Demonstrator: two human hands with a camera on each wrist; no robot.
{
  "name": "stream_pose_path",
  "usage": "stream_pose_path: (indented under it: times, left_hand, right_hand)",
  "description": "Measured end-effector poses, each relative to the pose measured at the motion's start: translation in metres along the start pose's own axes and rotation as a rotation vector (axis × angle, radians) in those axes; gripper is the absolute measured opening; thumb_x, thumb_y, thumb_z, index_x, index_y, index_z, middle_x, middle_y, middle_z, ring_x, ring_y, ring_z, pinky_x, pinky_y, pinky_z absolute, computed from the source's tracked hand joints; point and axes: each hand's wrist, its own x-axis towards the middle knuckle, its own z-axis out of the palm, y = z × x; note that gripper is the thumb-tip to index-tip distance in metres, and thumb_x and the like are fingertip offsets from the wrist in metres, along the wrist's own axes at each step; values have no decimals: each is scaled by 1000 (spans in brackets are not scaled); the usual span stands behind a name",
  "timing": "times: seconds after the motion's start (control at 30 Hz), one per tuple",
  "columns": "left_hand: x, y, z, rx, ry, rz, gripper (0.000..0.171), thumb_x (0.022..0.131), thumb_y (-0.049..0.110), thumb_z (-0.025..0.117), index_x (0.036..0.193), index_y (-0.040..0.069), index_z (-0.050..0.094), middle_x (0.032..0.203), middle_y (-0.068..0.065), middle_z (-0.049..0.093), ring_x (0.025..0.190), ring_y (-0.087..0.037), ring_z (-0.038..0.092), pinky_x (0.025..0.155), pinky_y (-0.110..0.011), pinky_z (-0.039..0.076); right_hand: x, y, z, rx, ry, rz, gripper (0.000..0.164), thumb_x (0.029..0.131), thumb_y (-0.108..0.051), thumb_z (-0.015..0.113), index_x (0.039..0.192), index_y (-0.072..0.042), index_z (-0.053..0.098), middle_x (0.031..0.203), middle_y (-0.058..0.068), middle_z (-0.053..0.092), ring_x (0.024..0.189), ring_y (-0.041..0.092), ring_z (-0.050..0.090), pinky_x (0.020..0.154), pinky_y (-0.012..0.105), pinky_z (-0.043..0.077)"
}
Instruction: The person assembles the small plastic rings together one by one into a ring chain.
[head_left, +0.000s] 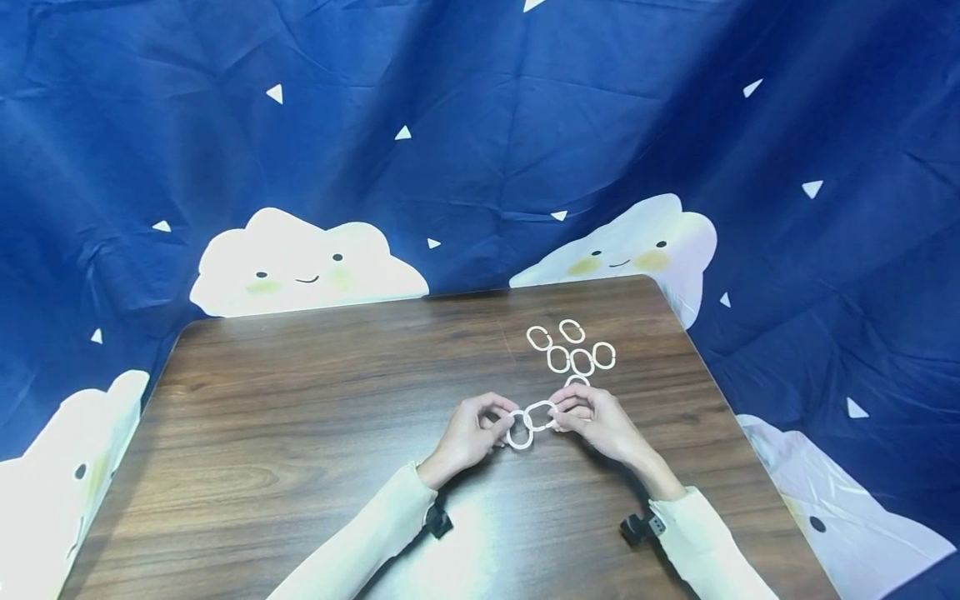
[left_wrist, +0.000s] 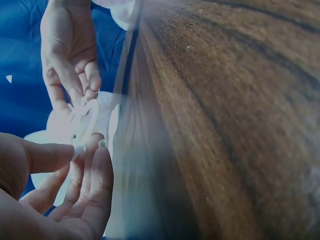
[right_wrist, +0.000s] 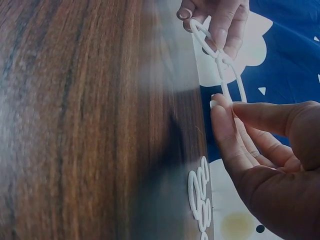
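In the head view, two white oval link rings are hooked through each other between the hands. My left hand (head_left: 467,435) pinches the left ring (head_left: 520,447) between thumb and fingers. The right hand (head_left: 606,425) pinches the far end of the right ring (head_left: 541,403) the same way. Seen from the right wrist, the right ring (right_wrist: 223,82) stretches from the thumb and fingertips up to the other ring (right_wrist: 201,31), which the left hand (right_wrist: 227,22) grips. In the left wrist view, glare washes out the rings between the fingertips.
Several more white rings (head_left: 614,358) lie grouped on the brown wooden table (head_left: 300,400), beyond the right hand. One ring (head_left: 577,378) is partly hidden by that hand. A blue curtain (head_left: 465,100) with clouds hangs behind the table's back edge.
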Motion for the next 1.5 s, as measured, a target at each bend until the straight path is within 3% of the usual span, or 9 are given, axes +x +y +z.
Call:
stream_pose_path:
  times: [0.3, 0.5, 0.77, 1.03, 1.23, 1.3, 1.5]
  left_hand:
    - [0, -2, 4, -48, -15, 11, 16, 97, 2, 69, 111, 5, 74, 97, -21, 76, 68, -35, 73, 58, -44, 64]
    - [1, -2, 5, -78, -17, 11, 16, 97, 0, 68, 112, 3, 73, 98, -23, 75, 66, -28, 72, 61, -43, 65]
    - [1, -3, 8, -126, -35, 1, 16, 97, -2, 66, 113, 0, 71, 102, -28, 74, 71, -41, 74, 63, -45, 66]
    - [1, -2, 11, -156, -43, -3, 18, 97, -3, 66, 114, -3, 70, 103, -31, 72, 63, -21, 72, 62, -42, 66]
    - [-1, -4, 13, -185, -42, -4, 17, 97, -3, 66, 113, -4, 69, 102, -32, 71, 66, -39, 73, 64, -50, 64]
    - [-2, -4, 13, -192, -39, -4, 17, 97, -3, 66, 113, -5, 68, 102, -32, 71, 66, -40, 73, 64, -50, 64]
    - [0, -4, 13, -201, -38, -15, 15, 97, -2, 67, 112, -3, 69, 103, -33, 71, 61, -20, 70, 63, -46, 65]
  right_hand:
    - [2, -2, 4, -10, 1, 8, 29, 94, 0, 71, 121, 9, 65, 106, 31, 72, 87, 18, 78, 81, 34, 66]
    - [4, -1, 5, 7, -13, 4, 30, 94, 0, 72, 121, 10, 64, 107, 34, 71, 86, 15, 78, 82, 34, 66]
    - [5, 1, 6, 8, -24, -2, 30, 94, 1, 72, 121, 11, 64, 107, 34, 71, 86, 14, 77, 82, 35, 66]
    - [4, 2, 9, 19, -21, 7, 30, 93, 2, 72, 121, 12, 63, 107, 34, 71, 85, 11, 77, 81, 31, 66]
    - [3, 1, 10, 29, -36, 19, 31, 94, 1, 72, 121, 12, 64, 107, 37, 70, 84, 10, 76, 79, 27, 65]
    - [3, 2, 10, 21, -39, 15, 31, 94, -1, 73, 121, 11, 65, 107, 36, 70, 84, 9, 76, 78, 26, 65]
    - [5, 3, 8, 20, -49, 5, 32, 94, -2, 73, 122, 11, 65, 107, 35, 72, 84, 8, 77, 78, 26, 65]
